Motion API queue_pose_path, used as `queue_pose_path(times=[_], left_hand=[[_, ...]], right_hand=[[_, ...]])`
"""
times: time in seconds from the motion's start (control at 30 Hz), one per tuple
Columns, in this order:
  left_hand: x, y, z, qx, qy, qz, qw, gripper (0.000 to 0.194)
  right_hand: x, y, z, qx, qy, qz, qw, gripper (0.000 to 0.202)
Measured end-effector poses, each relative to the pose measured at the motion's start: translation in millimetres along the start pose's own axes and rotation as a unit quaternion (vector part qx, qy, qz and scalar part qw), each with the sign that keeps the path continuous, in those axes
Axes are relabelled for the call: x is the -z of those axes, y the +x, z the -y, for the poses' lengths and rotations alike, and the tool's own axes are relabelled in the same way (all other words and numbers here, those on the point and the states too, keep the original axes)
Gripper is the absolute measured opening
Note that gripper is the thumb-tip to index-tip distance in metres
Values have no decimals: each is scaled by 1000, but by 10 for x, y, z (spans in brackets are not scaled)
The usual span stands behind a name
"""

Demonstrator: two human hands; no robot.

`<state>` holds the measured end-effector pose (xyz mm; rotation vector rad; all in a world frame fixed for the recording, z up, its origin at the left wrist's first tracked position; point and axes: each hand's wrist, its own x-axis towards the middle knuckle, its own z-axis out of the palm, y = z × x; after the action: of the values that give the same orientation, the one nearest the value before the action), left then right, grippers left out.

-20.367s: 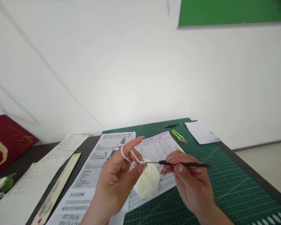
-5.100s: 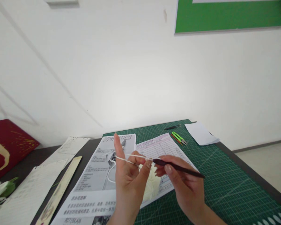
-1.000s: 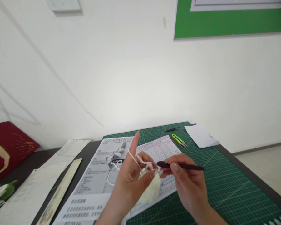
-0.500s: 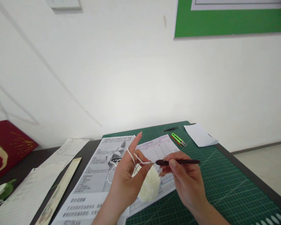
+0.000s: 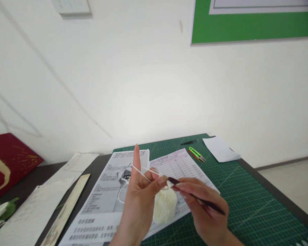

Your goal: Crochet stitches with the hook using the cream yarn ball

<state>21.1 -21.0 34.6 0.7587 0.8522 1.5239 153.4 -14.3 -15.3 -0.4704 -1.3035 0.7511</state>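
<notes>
My left hand (image 5: 141, 194) has its index finger raised, with white yarn (image 5: 141, 173) looped round it. Its thumb and another finger pinch the yarn work near the hook's tip. In my right hand (image 5: 204, 205) is a crochet hook with a dark handle (image 5: 212, 205), its rear end slanting down to the right. The hook's thin tip meets the yarn at my left fingertips; the exact stitch is too small to make out. A pale cream ball of yarn (image 5: 165, 206) sits on the printed sheets just below and between my hands.
A green cutting mat (image 5: 246, 198) covers much of the dark table. Printed sheets (image 5: 92, 208) lie under my hands. Green thread snips (image 5: 196, 153), dark tweezers (image 5: 189, 142) and white paper (image 5: 220, 149) lie at the back right. Leftward are a ruler (image 5: 66, 212), handwritten pages (image 5: 33, 208) and a red bag (image 5: 12, 160).
The crochet hook has turned from nearly level to slanting down rightward, and my right hand has dropped slightly. My left index finger now points more upright, its yarn stretched longer.
</notes>
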Motion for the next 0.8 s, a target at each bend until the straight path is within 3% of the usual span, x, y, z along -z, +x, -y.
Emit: queue_pose_path(times=[0.1, 0.17, 0.27, 0.37, 0.5, 0.6, 0.7, 0.8], left_hand=[[26, 15, -24, 39, -19, 29, 999, 103], [54, 27, -55, 46, -1, 54, 997, 101], [79, 26, -85, 12, 59, 65, 996, 101], [74, 12, -46, -36, 125, 29, 991, 100], [43, 5, 79, -90, 173, -36, 980, 99], [9, -3, 132, -98, 159, -60, 981, 103], [-29, -21, 106, -73, 97, -65, 990, 104], [-49, -31, 37, -21, 28, -51, 998, 104]], right_hand=[[2, -6, 13, 1, 9, 4, 1000, 33], [5, 11, -9, -86, 89, -23, 992, 23], [13, 54, -59, -218, 192, -48, 956, 10], [14, 84, -73, -250, 191, -49, 948, 9], [-7, 62, -25, -193, 88, -59, 975, 15], [-9, 11, 17, -77, -17, -34, 996, 32], [-1, -33, 40, 43, -83, 29, 995, 47], [-15, -53, 37, 54, -66, 30, 996, 46]])
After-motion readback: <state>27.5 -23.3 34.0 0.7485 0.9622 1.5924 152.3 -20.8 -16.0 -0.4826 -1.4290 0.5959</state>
